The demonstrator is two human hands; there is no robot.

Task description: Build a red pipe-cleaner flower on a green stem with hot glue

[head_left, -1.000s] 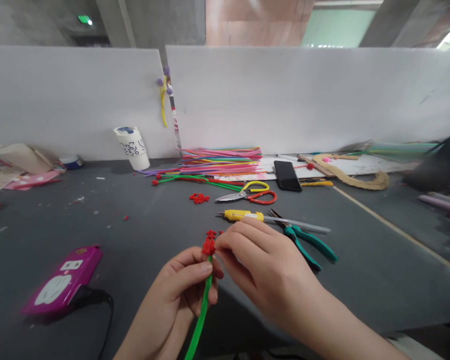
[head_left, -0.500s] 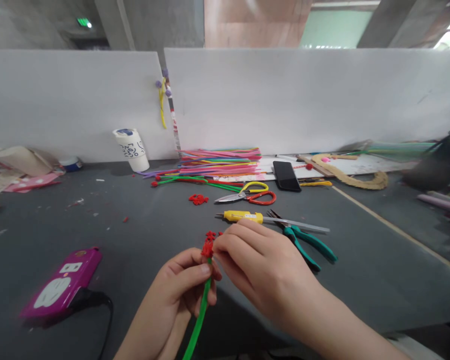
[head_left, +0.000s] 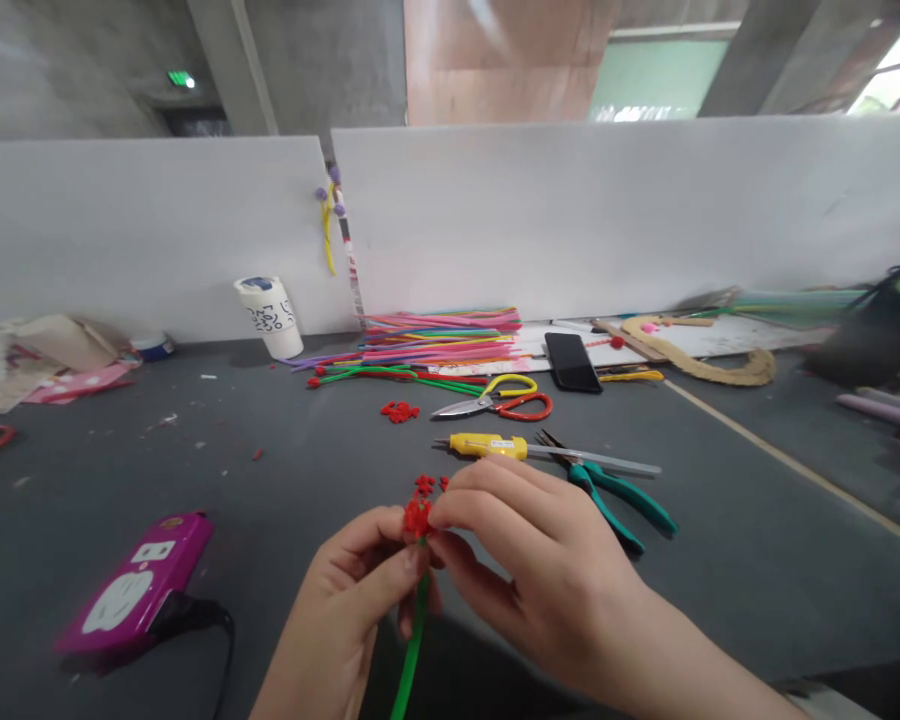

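My left hand (head_left: pixel 345 610) is closed round a green pipe-cleaner stem (head_left: pixel 411 655) that runs down to the bottom edge. A small red fuzzy flower head (head_left: pixel 417 517) tops the stem. My right hand (head_left: pixel 525 570) pinches that red head from the right, fingers pressed together. Both hands hover just above the near part of the dark grey table (head_left: pixel 285 480). Small red pieces (head_left: pixel 424 485) lie on the table right behind the flower head.
Behind my hands lie a yellow glue gun (head_left: pixel 487 446), green-handled pliers (head_left: pixel 615 495), scissors (head_left: pixel 502 400), a black phone (head_left: pixel 571 361), a pile of coloured pipe cleaners (head_left: pixel 439 335) and red bits (head_left: pixel 399 411). A pink power strip (head_left: pixel 135 583) lies left, a paper cup (head_left: pixel 268 316) by the white partition.
The view has tilted up slightly, so everything sits lower in frame. My hands stay together on the flower stem with hardly any shift.
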